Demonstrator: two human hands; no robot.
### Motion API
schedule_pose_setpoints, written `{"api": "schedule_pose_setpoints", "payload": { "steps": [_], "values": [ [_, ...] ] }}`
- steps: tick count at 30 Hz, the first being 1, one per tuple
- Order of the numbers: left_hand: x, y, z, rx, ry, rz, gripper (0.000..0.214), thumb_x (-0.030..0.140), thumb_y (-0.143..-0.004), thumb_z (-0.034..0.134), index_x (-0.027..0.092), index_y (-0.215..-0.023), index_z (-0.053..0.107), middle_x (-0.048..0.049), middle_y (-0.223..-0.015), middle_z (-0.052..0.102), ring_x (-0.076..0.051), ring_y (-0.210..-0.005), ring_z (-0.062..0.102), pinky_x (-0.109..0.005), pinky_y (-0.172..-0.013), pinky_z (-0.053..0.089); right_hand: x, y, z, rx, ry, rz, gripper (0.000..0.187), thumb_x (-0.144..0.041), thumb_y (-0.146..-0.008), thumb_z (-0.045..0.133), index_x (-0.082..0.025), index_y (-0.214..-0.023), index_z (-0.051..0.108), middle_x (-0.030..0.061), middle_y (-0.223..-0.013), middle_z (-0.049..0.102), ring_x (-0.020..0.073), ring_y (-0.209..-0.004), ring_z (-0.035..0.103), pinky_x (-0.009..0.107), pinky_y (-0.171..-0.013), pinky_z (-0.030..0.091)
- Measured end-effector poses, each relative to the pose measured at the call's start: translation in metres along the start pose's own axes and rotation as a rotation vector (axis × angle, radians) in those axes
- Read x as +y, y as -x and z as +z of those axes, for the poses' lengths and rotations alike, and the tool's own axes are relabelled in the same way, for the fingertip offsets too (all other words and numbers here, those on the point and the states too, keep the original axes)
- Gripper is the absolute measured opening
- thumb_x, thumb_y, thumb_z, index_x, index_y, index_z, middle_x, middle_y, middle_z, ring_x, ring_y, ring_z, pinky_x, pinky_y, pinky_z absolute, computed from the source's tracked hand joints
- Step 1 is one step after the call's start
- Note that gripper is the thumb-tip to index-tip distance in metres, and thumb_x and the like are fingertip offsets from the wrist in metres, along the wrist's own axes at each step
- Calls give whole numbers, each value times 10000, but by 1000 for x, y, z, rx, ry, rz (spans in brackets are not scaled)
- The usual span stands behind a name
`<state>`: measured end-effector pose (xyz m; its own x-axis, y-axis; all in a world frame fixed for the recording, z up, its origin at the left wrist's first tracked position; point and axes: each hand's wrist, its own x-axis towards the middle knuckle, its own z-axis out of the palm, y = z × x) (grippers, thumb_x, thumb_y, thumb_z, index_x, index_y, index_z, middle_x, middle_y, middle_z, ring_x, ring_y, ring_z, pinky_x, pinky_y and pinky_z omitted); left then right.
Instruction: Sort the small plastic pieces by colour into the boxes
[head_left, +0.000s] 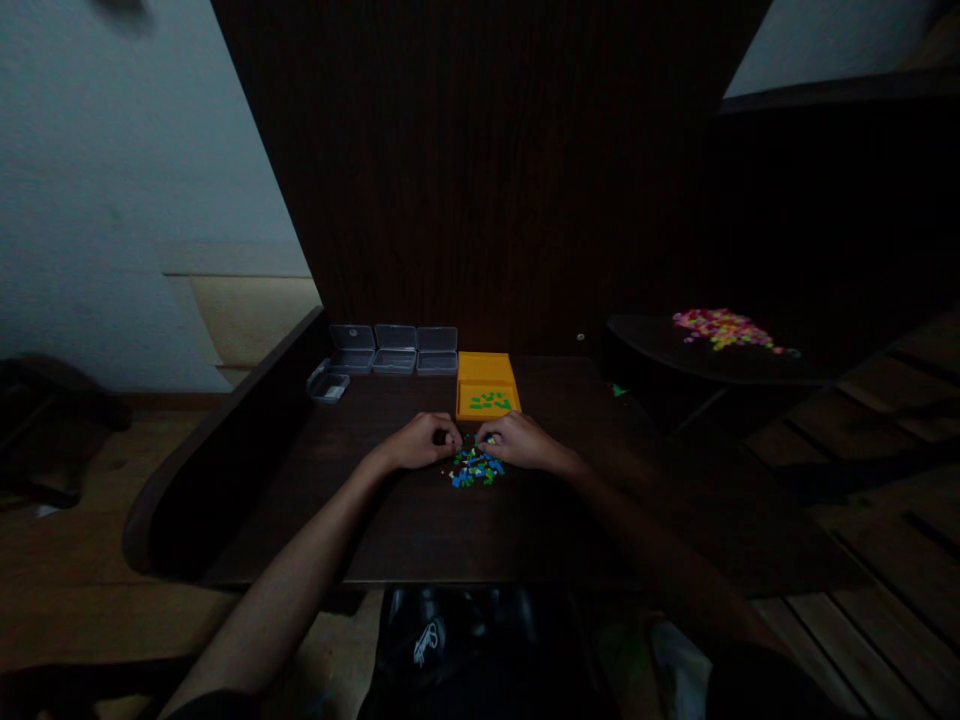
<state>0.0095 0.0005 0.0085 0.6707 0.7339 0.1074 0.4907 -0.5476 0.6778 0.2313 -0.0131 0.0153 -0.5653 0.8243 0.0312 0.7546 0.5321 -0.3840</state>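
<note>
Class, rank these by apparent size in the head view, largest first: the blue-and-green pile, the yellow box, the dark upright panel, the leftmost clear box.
1. Dark upright panel
2. Yellow box
3. Blue-and-green pile and leftmost clear box: too alike to rank.

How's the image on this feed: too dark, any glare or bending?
Head view: dim overall, the backboard near-black; no strong glare on the desk, the yellow box standing out clearly; arms look stretched toward the lower corners; fine detail around the left hand and right hand is hard to read.
</note>
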Motion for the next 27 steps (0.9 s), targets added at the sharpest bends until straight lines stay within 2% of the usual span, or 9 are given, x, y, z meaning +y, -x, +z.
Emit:
{"api": "schedule_pose_setpoints", "payload": {
  "steps": [11,15,23,27],
  "values": [
    [0,0,0,4,-3,10,156,231,-819,585,148,-836,716,-46,-819,654,-141,-739,604,-238,-706,454,1,1,1,19,38,-22,227,-241,-863,579,-203,-996,759,48,-833,751,149,-719,644,231,-643,389],
    [1,0,-1,3,10,16,174,242,-849,565,147,-845,711,-54,-825,654,-150,-757,612,-251,-730,456,0,2,1,27,55,-28,228,-254,-870,577,-209,-995,762,48,-800,748,152,-707,643,233,-636,392],
    [-1,1,0,2,-6,40,180,167,-814,552,159,-896,711,-52,-865,671,-151,-798,618,-251,-759,465,0,2,2,11,111,-19,250,-269,-895,550,-214,-1028,754,58,-858,758,167,-744,662,238,-638,400],
    [-2,2,1,12,-12,39,185,151,-775,581,150,-915,703,-51,-872,663,-143,-765,601,-240,-717,465,-2,2,2,13,149,-5,258,-272,-896,542,-228,-1035,754,65,-918,761,184,-784,677,250,-665,417]
  ]
}}
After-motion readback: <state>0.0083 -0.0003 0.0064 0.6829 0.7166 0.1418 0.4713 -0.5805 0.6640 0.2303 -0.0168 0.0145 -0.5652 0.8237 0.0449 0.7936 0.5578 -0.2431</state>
